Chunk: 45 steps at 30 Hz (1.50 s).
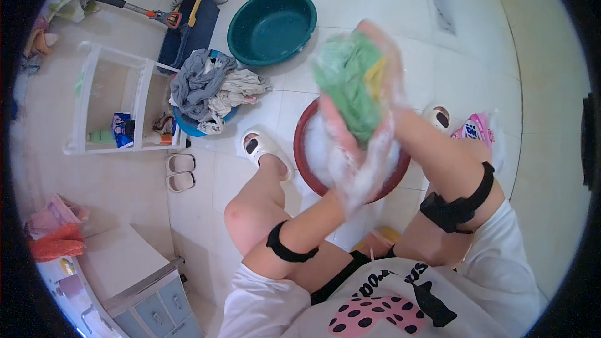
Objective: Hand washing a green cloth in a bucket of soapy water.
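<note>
A soapy green cloth with a yellow patch (350,78) is bunched up between my hands, above a red-brown basin (302,150) filled with white suds. My left hand (354,163), coated in foam, grips the cloth from below. My right hand (389,66) is closed on its upper right side and is blurred by motion. The cloth is too crumpled to tell what garment or rag it is. Black bands circle both my forearms.
Beyond the suds stands a dark green basin (272,28). A blue basin (188,126) heaped with grey and whitish laundry (210,87) sits left, beside a white shelf (91,97). A pink package (474,128) lies right. White slippers (181,172) rest near the left wall.
</note>
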Motion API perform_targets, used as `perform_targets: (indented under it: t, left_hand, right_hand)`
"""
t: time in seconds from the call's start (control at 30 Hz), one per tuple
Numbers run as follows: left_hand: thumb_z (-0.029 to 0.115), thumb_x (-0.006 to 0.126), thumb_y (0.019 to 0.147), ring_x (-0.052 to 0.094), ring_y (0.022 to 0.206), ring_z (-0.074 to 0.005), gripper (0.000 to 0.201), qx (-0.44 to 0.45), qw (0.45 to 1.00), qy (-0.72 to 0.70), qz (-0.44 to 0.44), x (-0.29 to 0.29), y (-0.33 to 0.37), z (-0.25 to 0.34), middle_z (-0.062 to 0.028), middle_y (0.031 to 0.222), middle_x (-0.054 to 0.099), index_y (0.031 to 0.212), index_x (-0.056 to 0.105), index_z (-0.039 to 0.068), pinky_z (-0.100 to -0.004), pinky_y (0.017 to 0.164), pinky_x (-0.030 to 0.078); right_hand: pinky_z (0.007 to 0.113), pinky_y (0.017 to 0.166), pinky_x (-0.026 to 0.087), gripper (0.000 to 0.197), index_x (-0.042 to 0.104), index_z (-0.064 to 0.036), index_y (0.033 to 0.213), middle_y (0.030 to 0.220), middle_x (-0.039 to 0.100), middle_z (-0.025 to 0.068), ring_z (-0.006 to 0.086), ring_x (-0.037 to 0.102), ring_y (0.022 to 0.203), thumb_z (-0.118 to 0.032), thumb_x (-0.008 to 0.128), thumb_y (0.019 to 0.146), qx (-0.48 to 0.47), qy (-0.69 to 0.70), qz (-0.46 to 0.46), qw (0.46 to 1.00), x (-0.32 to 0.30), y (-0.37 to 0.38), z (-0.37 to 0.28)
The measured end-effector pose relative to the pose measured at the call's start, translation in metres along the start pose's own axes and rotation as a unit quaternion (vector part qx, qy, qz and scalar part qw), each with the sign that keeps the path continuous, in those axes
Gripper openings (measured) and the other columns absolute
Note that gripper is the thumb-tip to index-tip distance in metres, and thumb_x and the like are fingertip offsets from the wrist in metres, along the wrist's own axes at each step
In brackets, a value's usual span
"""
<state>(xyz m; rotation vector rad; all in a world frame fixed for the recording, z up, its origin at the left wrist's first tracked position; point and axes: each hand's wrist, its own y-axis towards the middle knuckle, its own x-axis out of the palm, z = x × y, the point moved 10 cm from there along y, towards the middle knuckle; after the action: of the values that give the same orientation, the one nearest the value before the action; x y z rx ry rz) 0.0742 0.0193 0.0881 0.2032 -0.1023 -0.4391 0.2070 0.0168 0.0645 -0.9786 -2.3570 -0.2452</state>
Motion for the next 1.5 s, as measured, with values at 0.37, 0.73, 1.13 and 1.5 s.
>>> perform_targets:
  t: [0.37, 0.73, 1.13, 1.5]
  left_hand:
    - [0.033, 0.043, 0.087, 0.053, 0.087, -0.0177, 0.030, -0.103, 0.931, -0.348, 0.028, -0.035, 0.082, -0.011, -0.0048, 0.094, 0.053, 0.100, 0.045, 0.007, -0.0346, 0.078, 0.043]
    - [0.033, 0.044, 0.086, 0.050, 0.082, -0.0139, 0.034, -0.009, 0.973, -0.213, -0.087, -0.062, 0.085, -0.083, -0.0018, 0.088, 0.048, 0.111, 0.043, 0.010, -0.0281, 0.074, 0.042]
    - [0.026, 0.045, 0.085, 0.050, 0.074, -0.0153, 0.030, -0.171, 0.934, -0.295, -0.107, -0.020, 0.036, -0.067, -0.0070, 0.094, 0.054, 0.105, 0.047, 0.004, -0.0278, 0.062, 0.042]
    - [0.027, 0.037, 0.089, 0.050, 0.089, -0.0133, 0.025, -0.248, 0.922, -0.282, -0.097, -0.027, -0.006, -0.098, -0.0039, 0.092, 0.050, 0.103, 0.047, 0.009, -0.0276, 0.075, 0.042]
  right_hand:
    - [0.035, 0.068, 0.043, 0.031, 0.055, 0.0004, 0.089, 0.081, 0.058, 0.0185, 0.0316, 0.056, 0.077, -0.028, 0.052, 0.077, -0.080, -0.309, 0.061, 0.946, 0.001, 0.016, -0.028]
    - [0.029, 0.069, 0.040, 0.027, 0.049, -0.0016, 0.081, 0.082, 0.049, 0.0088, 0.0168, 0.047, 0.076, -0.028, 0.054, 0.080, -0.305, -0.415, -0.113, 0.849, 0.078, -0.067, -0.023]
    - [0.030, 0.052, 0.039, 0.022, 0.046, -0.0019, 0.072, 0.061, 0.045, 0.0136, 0.0205, 0.045, 0.055, -0.022, 0.051, 0.081, -0.286, -0.427, -0.212, 0.832, 0.078, -0.089, -0.023]
    - [0.034, 0.052, 0.042, 0.020, 0.050, -0.0036, 0.070, 0.062, 0.046, 0.0067, 0.0268, 0.050, 0.058, -0.021, 0.057, 0.073, -0.376, -0.520, -0.257, 0.722, 0.092, -0.122, -0.005]
